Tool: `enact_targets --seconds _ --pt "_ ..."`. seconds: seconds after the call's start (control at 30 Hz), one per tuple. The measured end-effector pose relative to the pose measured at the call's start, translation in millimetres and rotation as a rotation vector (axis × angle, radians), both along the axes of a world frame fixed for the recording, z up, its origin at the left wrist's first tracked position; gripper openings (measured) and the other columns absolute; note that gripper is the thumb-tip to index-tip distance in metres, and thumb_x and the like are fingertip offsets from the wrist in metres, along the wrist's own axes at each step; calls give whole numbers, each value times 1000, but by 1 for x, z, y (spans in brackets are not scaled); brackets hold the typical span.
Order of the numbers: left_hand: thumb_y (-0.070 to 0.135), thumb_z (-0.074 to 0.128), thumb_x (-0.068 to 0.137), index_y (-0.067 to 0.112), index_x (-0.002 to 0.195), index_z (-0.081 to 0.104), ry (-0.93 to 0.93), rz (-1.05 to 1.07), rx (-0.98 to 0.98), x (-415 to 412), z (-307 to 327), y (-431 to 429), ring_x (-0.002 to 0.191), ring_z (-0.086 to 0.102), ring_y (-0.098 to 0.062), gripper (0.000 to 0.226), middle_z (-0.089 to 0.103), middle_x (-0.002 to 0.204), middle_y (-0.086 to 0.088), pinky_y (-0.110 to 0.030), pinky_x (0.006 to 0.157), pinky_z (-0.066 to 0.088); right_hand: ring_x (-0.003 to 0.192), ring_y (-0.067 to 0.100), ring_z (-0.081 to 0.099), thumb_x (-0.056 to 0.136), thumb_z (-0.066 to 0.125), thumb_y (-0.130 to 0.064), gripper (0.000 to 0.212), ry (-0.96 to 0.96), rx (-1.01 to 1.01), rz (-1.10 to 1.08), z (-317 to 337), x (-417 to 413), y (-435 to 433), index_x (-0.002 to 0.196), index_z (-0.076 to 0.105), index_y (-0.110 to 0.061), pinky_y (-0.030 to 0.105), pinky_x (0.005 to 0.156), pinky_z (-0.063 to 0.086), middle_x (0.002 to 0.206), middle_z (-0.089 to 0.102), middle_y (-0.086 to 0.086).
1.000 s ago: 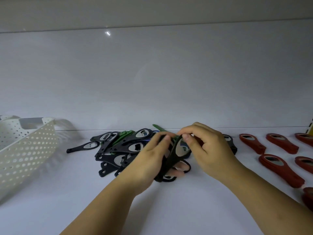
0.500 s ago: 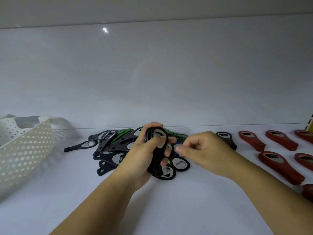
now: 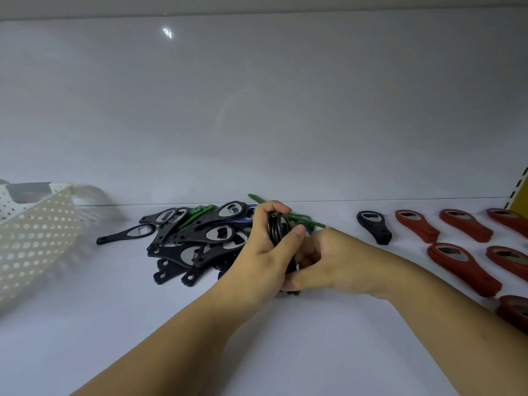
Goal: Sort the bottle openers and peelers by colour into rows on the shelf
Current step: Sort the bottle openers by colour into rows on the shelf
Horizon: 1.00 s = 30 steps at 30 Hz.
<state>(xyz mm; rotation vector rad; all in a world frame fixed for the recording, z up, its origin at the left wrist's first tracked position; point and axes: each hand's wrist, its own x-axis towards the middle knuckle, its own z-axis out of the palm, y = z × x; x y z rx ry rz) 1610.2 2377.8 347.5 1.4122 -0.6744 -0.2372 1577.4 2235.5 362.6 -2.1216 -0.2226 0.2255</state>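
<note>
The shelf (image 3: pixel 285 352) was a smooth, pale surface with a faint bluish-grey cast, running wide from left to right. Behind it rose a plain, glossy back panel (image 3: pixel 257 110) of the same pale grey, meeting the shelf in a thin dark seam (image 3: pixel 400 198). A small bright glare (image 3: pixel 167 32) sat high on the panel, left of centre, just below a darker strip (image 3: pixel 257 4) along the top. At the far left stood a white perforated basket (image 3: pixel 37 232). At the far right edge showed a slotted upright (image 3: pixel 518 190) and a patch of yellow (image 3: pixel 521 208).

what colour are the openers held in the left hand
Black; the bottle openers show best in the head view.
</note>
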Motion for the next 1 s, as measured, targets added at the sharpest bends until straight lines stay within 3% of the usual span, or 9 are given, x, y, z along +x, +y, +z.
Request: enact_targets --seconds 0.13,0.2,0.3,0.47,0.57,0.73,0.87,0.93,1.0 --pt "18 54 94 26 111 34 -87 -72 57 2 -7 -3 65 56 -7 27 59 71 13 -26 57 53 77 16 62 63 77 -35 34 -25 -45 7 -4 2 -4 82 70 -7 46 84 51 83 70 13" --pt "30 64 81 34 114 37 -149 -142 107 5 -13 -3 79 57 -13 43 59 90 6 -40 71 54 76 27 63 65 77 -36 32 -35 -149 10 -4 2 -12 81 70 -9 49 82 52 85 69 16" --pt "33 66 77 53 122 38 -251 -182 217 5 -16 -2 101 59 -12 56 53 118 1 -36 87 54 69 23 60 69 81 -31 22 -20 -263 -13 -2 1 -23 72 68 -13 40 71 51 73 67 7" --pt "24 69 76 72 116 39 -324 -129 240 9 -15 0 99 64 -11 69 66 104 3 -26 90 51 68 15 54 68 83 -32 25 -18 -283 4 -4 2 -24 73 68 -13 34 69 43 71 61 11" --pt "23 73 73 66 113 48 -335 -99 240 10 -15 -1 98 67 -12 64 70 100 4 -35 90 54 61 5 53 69 83 -27 16 -30 -270 16 -5 1 -20 67 67 -24 20 63 41 61 59 -9" --pt "12 73 74 34 111 59 -210 -105 134 11 -15 -1 85 68 -19 45 68 90 2 -32 80 56 60 4 52 69 83 -24 19 2 -220 2 -5 3 -21 62 66 -20 18 61 40 60 57 -8" --pt "1 65 84 20 112 58 16 -109 -39 12 -5 3 76 62 -15 34 63 94 -10 -18 60 51 69 15 51 58 83 -44 33 -7 -88 -14 -5 8 -28 71 74 -15 31 71 38 72 61 19" --pt "7 66 83 21 113 59 105 -163 -93 14 -4 4 83 65 -20 33 64 96 -13 -31 72 58 69 20 45 48 82 -55 59 -8 -77 -31 -6 10 -28 76 71 -4 32 69 34 70 53 20" --pt "11 66 81 21 114 59 164 -195 -143 16 -7 3 91 66 -25 35 66 96 -12 -42 85 56 59 13 40 54 82 -45 57 -7 -60 -58 -4 10 -30 75 66 6 23 59 31 63 46 8"
